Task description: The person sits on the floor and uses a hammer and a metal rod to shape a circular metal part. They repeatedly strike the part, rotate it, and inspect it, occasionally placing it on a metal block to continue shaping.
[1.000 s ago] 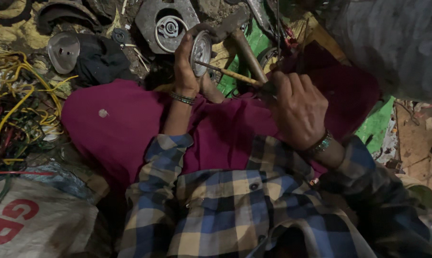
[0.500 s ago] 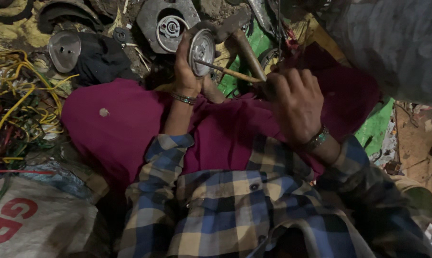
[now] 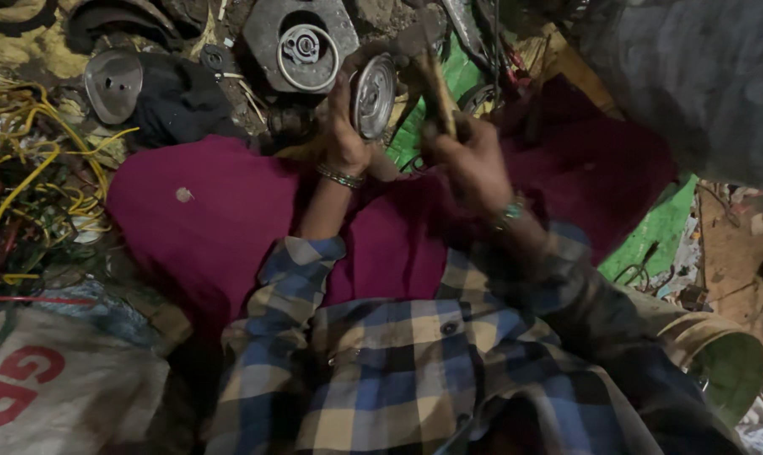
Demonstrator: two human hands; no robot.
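My left hand [image 3: 345, 139] grips a round silver metal motor part [image 3: 373, 94] and holds it upright above my magenta-clad lap [image 3: 221, 219]. My right hand [image 3: 472, 160] is closed around the wooden handle of a hammer [image 3: 436, 88], whose dark head is up beside the round part. The hammer looks blurred. Both wrists wear bead bracelets. My sleeves are blue, yellow and white plaid.
A grey motor housing with a ring bearing [image 3: 301, 42] lies on the ground ahead. A metal disc cover [image 3: 112, 82] and dark cloth lie at left. Tangled yellow and red wires [image 3: 27, 185] fill the left. A white sack [image 3: 53, 388] sits lower left; green sheet [image 3: 660, 232] at right.
My right hand has moved left and up toward the round part, swinging the hammer from a slanted to a more upright position. The left hand keeps holding the part.
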